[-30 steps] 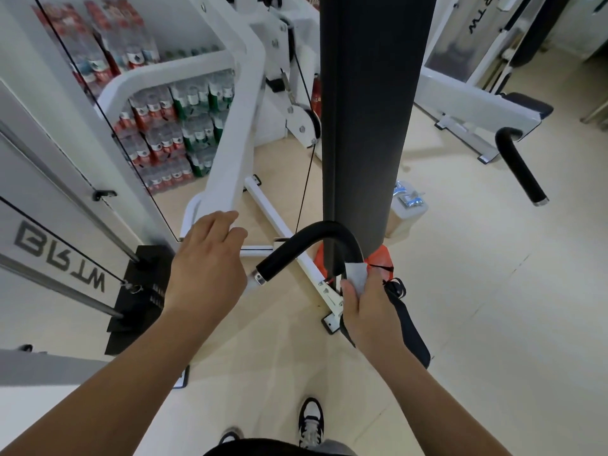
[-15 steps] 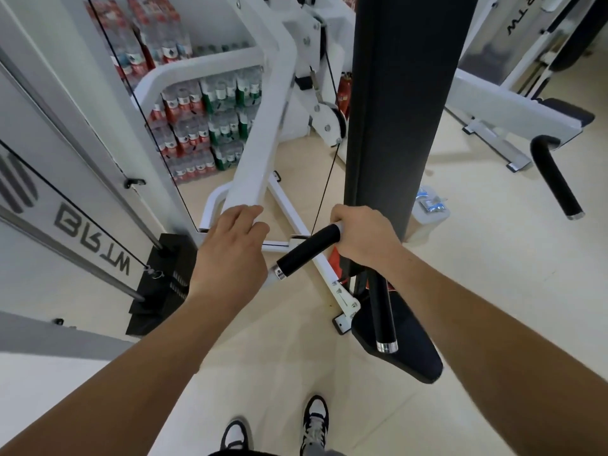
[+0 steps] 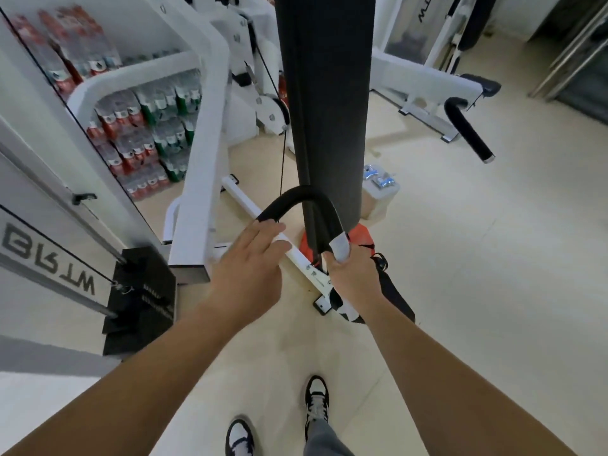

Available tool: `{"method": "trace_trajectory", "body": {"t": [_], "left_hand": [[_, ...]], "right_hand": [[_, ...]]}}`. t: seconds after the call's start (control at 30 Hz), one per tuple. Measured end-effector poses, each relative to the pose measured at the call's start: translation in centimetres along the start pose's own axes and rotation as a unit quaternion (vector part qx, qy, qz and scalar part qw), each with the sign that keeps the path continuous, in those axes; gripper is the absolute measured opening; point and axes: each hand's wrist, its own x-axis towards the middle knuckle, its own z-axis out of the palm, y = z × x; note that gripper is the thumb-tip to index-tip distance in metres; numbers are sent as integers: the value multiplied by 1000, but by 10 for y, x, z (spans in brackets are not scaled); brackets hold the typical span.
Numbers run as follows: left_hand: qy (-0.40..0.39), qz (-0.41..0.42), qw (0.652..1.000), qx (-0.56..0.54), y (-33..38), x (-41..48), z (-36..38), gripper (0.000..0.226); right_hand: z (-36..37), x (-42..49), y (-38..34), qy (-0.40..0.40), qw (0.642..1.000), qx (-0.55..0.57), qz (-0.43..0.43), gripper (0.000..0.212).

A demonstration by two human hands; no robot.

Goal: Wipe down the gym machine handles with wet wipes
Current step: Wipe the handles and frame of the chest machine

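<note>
A black curved foam handle (image 3: 302, 195) arches in front of the dark upright pad. My right hand (image 3: 350, 278) grips the handle's right leg, with a white wet wipe (image 3: 340, 247) wrapped round the foam just above my fingers. My left hand (image 3: 250, 261) is slightly blurred. Its fingers lie fairly straight over the handle's left end, and it holds nothing that I can see.
The tall dark back pad (image 3: 324, 93) stands straight ahead. On the left are a white machine frame (image 3: 204, 153), a black weight stack (image 3: 139, 291) and stacked water bottles (image 3: 141, 126). Another black handle (image 3: 468, 133) juts out at right. A white container (image 3: 378, 192) and an orange bag (image 3: 360, 235) sit on the floor.
My right hand slid from the top of the handle's bend down its right leg, and the wipe now shows. My left hand left the white frame and moved right to the handle's left end.
</note>
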Motion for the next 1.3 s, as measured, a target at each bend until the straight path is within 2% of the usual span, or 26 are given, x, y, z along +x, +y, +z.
{"method": "trace_trajectory", "body": {"t": [0.1,0.2,0.33,0.43,0.47,0.53,0.63,0.7,0.8,0.87,1.0,1.07,1.13,1.23,1.3], "left_hand": [[-53,1,993,-106,50,-23,23,44],[-101,-59,971,-208,79,-41,47,39],[-180,-167,929,-277,123,-39,71,28],[-213,-249,874,-360,176,-21,87,13],[-215,-267,855,-389,197,-14,93,11],[-213,-301,815,-448,236,-1,110,17],[-218,-361,743,-519,290,14,147,37],[-231,-380,717,-537,327,27,174,39],[-252,-382,713,-531,367,45,210,20],[-258,-394,703,-533,383,55,222,13],[-244,-439,653,-567,386,84,240,16],[-236,-458,636,-574,378,105,259,20],[-234,-472,624,-577,370,125,282,23],[-233,-497,598,-585,356,152,329,26],[-238,-508,585,-585,351,170,359,28]], "right_hand": [[-7,-27,25,-40,998,36,36,32],[-30,-58,54,-99,981,136,98,35],[-76,-71,77,-97,961,216,139,34],[-110,-68,102,-100,933,313,146,27],[-123,-68,114,-97,922,343,154,35],[-152,-67,141,-102,902,388,159,50],[-203,-60,194,-101,885,429,151,37],[-236,-49,234,-100,880,441,143,34],[-267,-24,287,-119,878,443,138,44],[-281,-7,313,-127,869,452,157,38],[-290,43,338,-150,850,466,195,36],[-284,77,342,-173,838,475,203,36],[-275,111,350,-158,834,473,238,32],[-262,158,369,-138,829,465,278,52],[-258,183,386,-174,827,463,268,69]]}}
